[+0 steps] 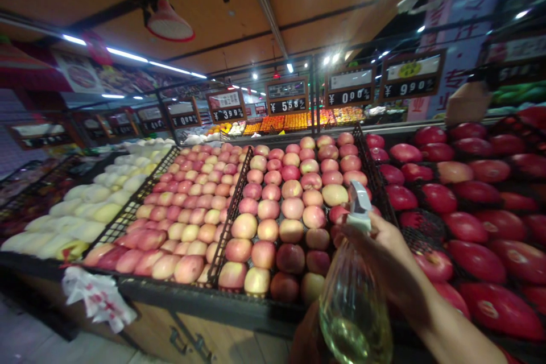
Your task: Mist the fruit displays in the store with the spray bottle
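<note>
The right hand (386,250) is wrapped around the neck of a clear spray bottle (354,301), held over the front edge of a crate of pink apples (294,205). Dark red apples (464,227) lie just beside it. The left hand seems out of view.

pink-and-yellow blushed apples (273,210), deep red apples (469,222), pale yellow-white fruit (81,210), clear spray bottle (354,307) with yellowish liquid and white nozzle, black wire dividers (232,210), black price signs (412,75) with white digits.
</note>
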A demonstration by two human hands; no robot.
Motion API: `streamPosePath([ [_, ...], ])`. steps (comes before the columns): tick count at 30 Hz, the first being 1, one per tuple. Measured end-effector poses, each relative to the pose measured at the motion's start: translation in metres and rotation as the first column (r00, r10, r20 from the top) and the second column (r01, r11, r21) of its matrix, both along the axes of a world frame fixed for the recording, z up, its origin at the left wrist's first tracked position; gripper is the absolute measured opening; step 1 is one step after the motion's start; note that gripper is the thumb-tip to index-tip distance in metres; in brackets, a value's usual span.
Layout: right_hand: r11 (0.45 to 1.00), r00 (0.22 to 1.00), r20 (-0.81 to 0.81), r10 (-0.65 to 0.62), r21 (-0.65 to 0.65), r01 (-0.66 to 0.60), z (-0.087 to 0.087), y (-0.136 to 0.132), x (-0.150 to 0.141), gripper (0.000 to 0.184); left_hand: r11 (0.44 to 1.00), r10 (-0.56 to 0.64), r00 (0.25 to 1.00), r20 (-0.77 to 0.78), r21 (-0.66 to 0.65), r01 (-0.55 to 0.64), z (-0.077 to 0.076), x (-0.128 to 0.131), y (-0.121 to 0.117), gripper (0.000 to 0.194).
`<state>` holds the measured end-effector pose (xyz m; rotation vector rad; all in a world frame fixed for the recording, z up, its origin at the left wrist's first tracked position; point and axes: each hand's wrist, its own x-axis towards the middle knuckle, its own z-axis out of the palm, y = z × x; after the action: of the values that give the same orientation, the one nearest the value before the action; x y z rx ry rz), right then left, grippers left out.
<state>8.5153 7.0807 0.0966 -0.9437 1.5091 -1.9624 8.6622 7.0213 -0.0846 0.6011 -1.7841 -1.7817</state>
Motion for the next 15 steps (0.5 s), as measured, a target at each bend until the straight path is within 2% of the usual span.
streamPosePath([
  [2, 1.0, 1.0, 0.004, -0.018, 0.006, 0.018, 0.003, 0.001, 0.001, 0.049, 0.997, -0.006, 1.0, -0.023, -0.079, 0.005, 0.001, 0.002, 0.0, 0.079],
  [4, 1.0, 1.0, 0.019, -0.015, 0.0, 0.015, 0.005, 0.001, 0.003, 0.051, 0.996, -0.015, 1.0, -0.024, -0.092, 0.012, 0.002, 0.005, -0.002, 0.077],
  [6, 1.0, 1.0, 0.031, -0.003, -0.006, 0.003, 0.006, 0.0, 0.004, 0.052, 0.998, -0.047, 0.997, -0.056, -0.033, 0.045, 0.0, 0.006, -0.004, 0.078],
  [10, 1.0, 1.0, -0.01, -0.014, 0.024, 0.014, 0.005, -0.004, 0.005, 0.048, 0.983, -0.144, 0.96, -0.242, 0.081, 0.168, 0.0, 0.004, -0.006, 0.083],
  [15, 0.999, 0.997, -0.079, 0.004, -0.038, -0.007, 0.004, -0.013, 0.008, 0.04, 0.963, -0.169, 0.953, -0.252, 0.163, 0.214, 0.018, 0.004, -0.003, 0.077],
])
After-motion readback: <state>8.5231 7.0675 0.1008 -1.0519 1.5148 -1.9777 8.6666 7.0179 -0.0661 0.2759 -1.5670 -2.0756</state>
